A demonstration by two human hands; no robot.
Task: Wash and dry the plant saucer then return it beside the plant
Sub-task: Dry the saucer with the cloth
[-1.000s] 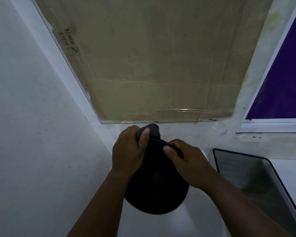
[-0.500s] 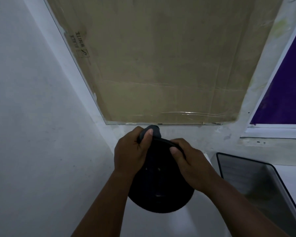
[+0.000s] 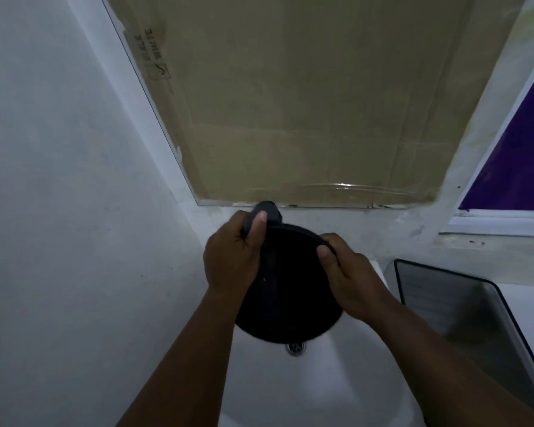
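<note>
Head view, saucer: the round black plastic plant saucer (image 3: 290, 291) is held up on edge over the white ceramic basin (image 3: 305, 380), its far rim close to the wall below the mirror, its near rim just above the metal drain (image 3: 296, 348).
Head view, left hand: the left hand (image 3: 232, 257) is curled round the saucer's left rim, its thumb pressed on a dark grey object (image 3: 267, 211) at the top; whether that is a tap or a cloth I cannot tell.
Head view, right hand: the right hand (image 3: 349, 278) pinches the saucer's upper right rim, thumb on the near face, fingers behind.
Head view, hands together: they are apart, one on each side of the saucer.
Head view, wall: a glass mirror (image 3: 290, 103) reflects brown cardboard with taped seams.
Head view, right side: a grey tray with a black rim (image 3: 463, 309) lies beside the basin, under a white-framed window with a purple pane (image 3: 518, 161).
Head view, light: dim.
</note>
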